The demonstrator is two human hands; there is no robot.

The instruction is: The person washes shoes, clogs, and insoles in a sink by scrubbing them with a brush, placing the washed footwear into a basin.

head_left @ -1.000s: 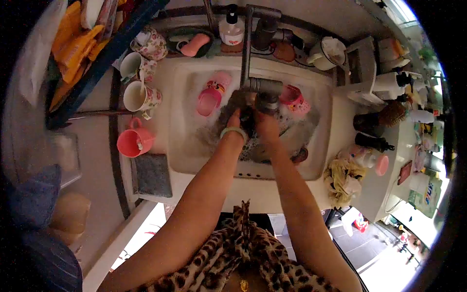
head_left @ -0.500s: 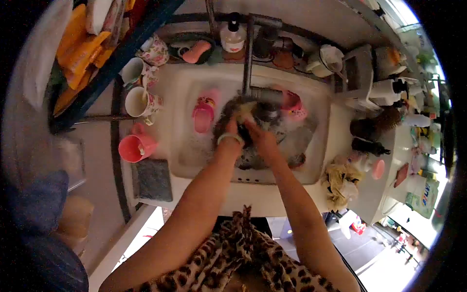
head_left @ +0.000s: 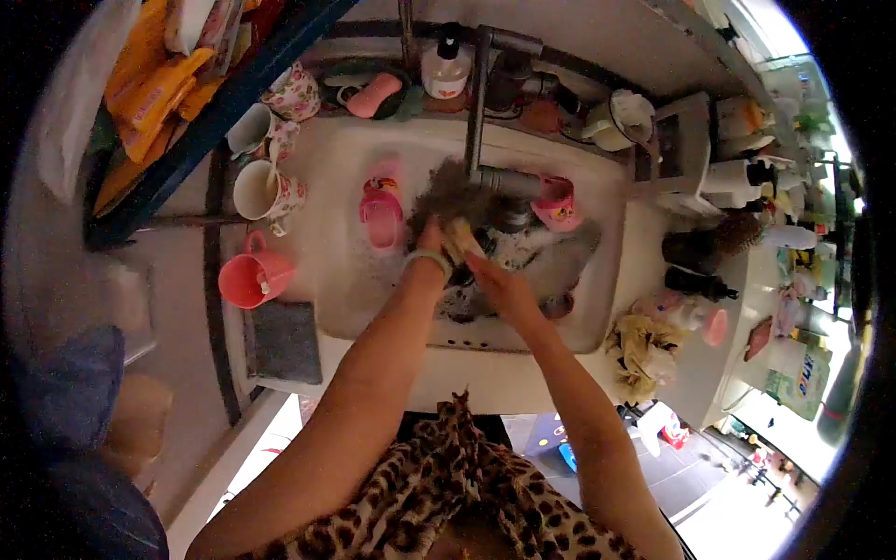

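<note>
Watching remotely: right hand [head_left: 495, 280] grasps a small pale-yellow object [head_left: 460, 237] inside the white rectangular sink [head_left: 338, 271]; left hand's [head_left: 429, 239] grip, I can't tell. White suds [head_left: 516, 248] unrinsed; work looks unfinished.

Both arms stretch forward and down, and they come toward each other, so the two hands are near together in front of the body. The left forearm [head_left: 378, 341] slants inward to the left hand [head_left: 429, 237], which lies a little farther forward. The right forearm [head_left: 565, 364] slants inward also, and the right hand [head_left: 498, 282] points its fingers toward the left one; how tightly the fingers are bent, I cannot tell
</note>
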